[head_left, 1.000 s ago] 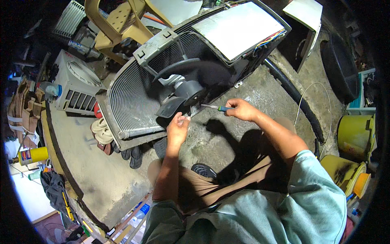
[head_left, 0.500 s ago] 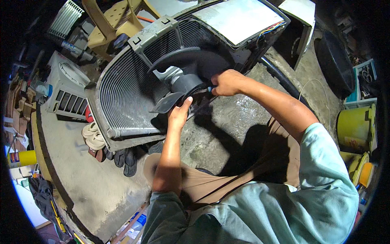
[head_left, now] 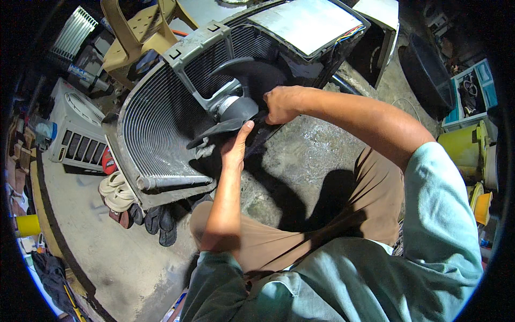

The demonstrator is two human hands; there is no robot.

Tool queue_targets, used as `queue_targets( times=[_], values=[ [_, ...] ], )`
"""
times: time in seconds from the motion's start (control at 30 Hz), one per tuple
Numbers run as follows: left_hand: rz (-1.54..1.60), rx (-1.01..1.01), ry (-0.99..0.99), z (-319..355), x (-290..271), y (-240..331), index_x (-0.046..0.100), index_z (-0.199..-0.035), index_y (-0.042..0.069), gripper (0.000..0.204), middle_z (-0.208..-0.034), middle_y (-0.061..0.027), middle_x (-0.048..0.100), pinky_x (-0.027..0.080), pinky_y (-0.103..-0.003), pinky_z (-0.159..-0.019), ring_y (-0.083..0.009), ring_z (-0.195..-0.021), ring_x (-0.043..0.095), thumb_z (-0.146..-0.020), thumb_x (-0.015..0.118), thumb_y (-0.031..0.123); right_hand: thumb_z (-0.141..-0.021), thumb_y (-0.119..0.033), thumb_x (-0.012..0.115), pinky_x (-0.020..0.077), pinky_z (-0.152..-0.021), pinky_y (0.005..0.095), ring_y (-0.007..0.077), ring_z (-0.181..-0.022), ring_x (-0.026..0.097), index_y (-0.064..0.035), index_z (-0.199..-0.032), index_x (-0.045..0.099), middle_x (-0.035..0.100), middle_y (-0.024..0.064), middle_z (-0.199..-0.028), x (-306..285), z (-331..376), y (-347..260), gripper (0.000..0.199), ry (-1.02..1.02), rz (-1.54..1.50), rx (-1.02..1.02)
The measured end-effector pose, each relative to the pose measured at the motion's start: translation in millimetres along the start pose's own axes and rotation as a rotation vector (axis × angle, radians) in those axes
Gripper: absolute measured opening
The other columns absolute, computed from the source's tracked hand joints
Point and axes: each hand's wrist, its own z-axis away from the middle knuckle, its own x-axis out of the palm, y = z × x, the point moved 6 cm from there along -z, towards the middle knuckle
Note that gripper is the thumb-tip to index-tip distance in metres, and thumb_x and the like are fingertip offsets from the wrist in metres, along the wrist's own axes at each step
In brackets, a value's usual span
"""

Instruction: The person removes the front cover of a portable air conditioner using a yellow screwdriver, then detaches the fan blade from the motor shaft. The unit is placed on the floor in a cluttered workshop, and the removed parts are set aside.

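Note:
A dark plastic fan [head_left: 240, 109] with broad blades sits on its motor inside an opened air-conditioner outdoor unit. My left hand [head_left: 235, 146] is closed around the edge of the near blade [head_left: 219, 130], thumb on top. Its other fingers are hidden beneath. Just right of the hub, my right hand [head_left: 281, 105] is closed at the fan's front; whatever its fingers hold is hidden. A grey motor bracket [head_left: 189, 86] runs from the unit's top edge down to the motor. Behind the fan curves the finned coil [head_left: 153, 118].
A white panel [head_left: 306, 27] with coloured wires lies on the unit. Sandals [head_left: 116, 191] and dark gloves [head_left: 160, 222] lie at its lower left. A white louvred casing [head_left: 78, 126] stands left, a tan chair [head_left: 131, 45] behind. Yellow buckets [head_left: 462, 147] and a black tub [head_left: 427, 78] are at right.
My right hand has moved left, closer to the fan hub. The small blue piece that showed at its fingers is out of sight. My left hand keeps its grip on the blade.

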Motion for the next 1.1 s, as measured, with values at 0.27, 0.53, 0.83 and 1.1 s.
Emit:
queue_targets(
  times=[0.27,0.53,0.83,1.1],
  values=[
    [-0.004,-0.068,0.077,2.7,25.0,15.3,0.055,-0.14,-0.003,0.085,-0.145,-0.0148,0.055,0.035,-0.038,-0.116,-0.0242,-0.132,0.051,-0.077,0.091,0.039,-0.084,-0.034,0.063,0.0553,-0.081,0.0492,0.0429,-0.086,0.07,0.0036,-0.077,0.074,0.071,0.0276,-0.085,21.6,-25.9,8.4,0.04,-0.09,0.224,-0.289],
    [-0.132,-0.075,0.238,3.2,17.5,-1.3,0.065,-0.127,-0.008,0.076,-0.136,-0.0168,0.062,0.039,-0.036,-0.112,-0.0237,-0.124,0.057,-0.079,0.086,0.047,-0.08,-0.028,0.065,0.054,-0.072,0.0488,0.0422,-0.083,0.07,0.0041,-0.078,0.072,0.07,0.0287,-0.085,72.5,-58.5,53.0,0.033,-0.128,-0.032,-0.23],
    [-0.081,-0.076,0.195,-7.2,5.3,-17.9,0.063,-0.128,-0.008,0.074,-0.132,-0.0152,0.064,0.041,-0.037,-0.11,-0.0242,-0.122,0.058,-0.079,0.087,0.042,-0.078,-0.027,0.065,0.0538,-0.072,0.0476,0.0406,-0.081,0.071,0.0048,-0.082,0.072,0.07,0.0282,-0.083,76.7,-65.6,68.8,0.033,-0.083,0.175,-0.414],
    [-0.794,-0.002,0.259,3.2,28.3,54.9,0.061,-0.121,-0.015,0.082,-0.119,-0.0278,0.069,0.05,-0.039,-0.101,-0.0365,-0.113,0.066,-0.073,0.089,0.044,-0.09,-0.033,0.057,0.0529,-0.091,0.0498,0.0386,-0.106,0.07,-0.0017,-0.105,0.077,0.074,0.0212,-0.112,57.5,-39.5,24.3,0.04,-0.25,0.559,-0.58]
  ],
)
